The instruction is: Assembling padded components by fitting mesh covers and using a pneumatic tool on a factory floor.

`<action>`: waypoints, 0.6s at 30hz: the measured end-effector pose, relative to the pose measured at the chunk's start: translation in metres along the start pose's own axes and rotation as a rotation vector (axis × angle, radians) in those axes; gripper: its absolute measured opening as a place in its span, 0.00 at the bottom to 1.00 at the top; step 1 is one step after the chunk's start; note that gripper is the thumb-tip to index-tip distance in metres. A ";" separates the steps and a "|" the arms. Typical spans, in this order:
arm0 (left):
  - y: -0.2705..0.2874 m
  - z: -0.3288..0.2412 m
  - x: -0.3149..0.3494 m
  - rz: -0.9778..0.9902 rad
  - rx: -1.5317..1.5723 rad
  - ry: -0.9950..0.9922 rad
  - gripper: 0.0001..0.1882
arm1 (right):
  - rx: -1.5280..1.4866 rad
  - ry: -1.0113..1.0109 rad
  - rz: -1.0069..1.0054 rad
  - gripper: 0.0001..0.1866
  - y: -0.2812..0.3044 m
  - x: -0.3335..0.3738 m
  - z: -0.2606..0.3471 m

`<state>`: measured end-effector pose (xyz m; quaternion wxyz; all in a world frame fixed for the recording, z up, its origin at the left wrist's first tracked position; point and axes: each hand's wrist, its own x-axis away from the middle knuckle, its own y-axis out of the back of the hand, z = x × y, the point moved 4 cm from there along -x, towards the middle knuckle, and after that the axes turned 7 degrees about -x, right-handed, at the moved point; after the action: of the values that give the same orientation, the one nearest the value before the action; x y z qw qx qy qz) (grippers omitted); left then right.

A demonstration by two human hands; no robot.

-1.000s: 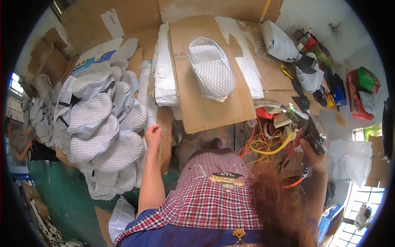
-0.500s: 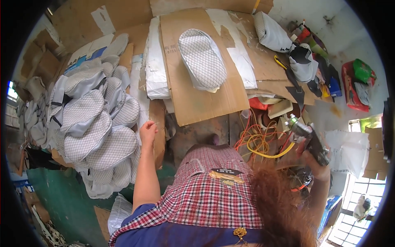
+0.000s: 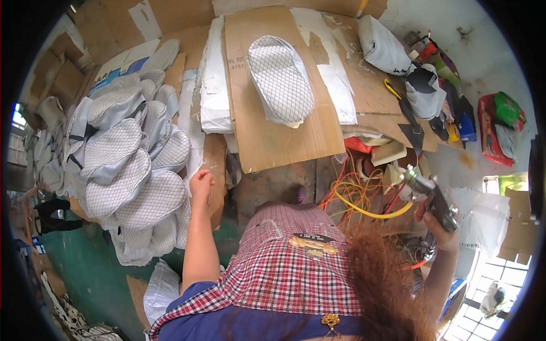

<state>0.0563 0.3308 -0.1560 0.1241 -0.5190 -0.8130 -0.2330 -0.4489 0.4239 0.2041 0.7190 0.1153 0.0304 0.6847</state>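
My left hand [image 3: 201, 184] is raised over the front left of the bench, beside the pile of padded covers. Its fingers are curled together in a pinch, and what they hold, if anything, is too small to make out. Off to the right, my right hand [image 3: 439, 226] grips a silver and black pneumatic hand tool [image 3: 435, 199], held away from the bench. A grey-white quilted pad [image 3: 281, 79], shaped like a wide sole, lies on a cardboard sheet [image 3: 290, 145]. A bit of yellowish material shows under its near end. Neither hand touches the pad.
Many similar quilted pads [image 3: 116, 145] are heaped at the left. Orange and yellow hoses [image 3: 364, 199] tangle below the bench's right side. Yellow-handled scissors [image 3: 392, 88], a white bundle [image 3: 384, 45] and a red bag [image 3: 492, 133] are at the far right.
My left hand has shifted slightly left. The tool in my right hand has moved a little to the right. The quilted pad stays in place on the cardboard.
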 end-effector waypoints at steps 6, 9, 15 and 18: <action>-0.087 -0.052 0.012 0.120 0.171 0.031 0.12 | -0.004 0.055 0.134 0.34 0.002 -0.032 -0.007; -0.144 -0.077 0.014 0.197 0.299 0.084 0.12 | -0.067 0.042 0.083 0.34 0.013 -0.052 0.000; -0.244 -0.105 0.014 0.253 0.631 0.275 0.13 | 0.018 0.083 0.381 0.31 0.035 -0.101 -0.002; -0.264 -0.102 0.008 0.182 0.726 0.348 0.08 | -0.142 0.113 0.377 0.30 0.033 -0.137 0.003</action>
<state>-0.1895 0.1925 -0.1306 0.4550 -0.4640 -0.7600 -0.0035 -0.4889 0.2890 0.1984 0.5814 0.0294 0.0001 0.8131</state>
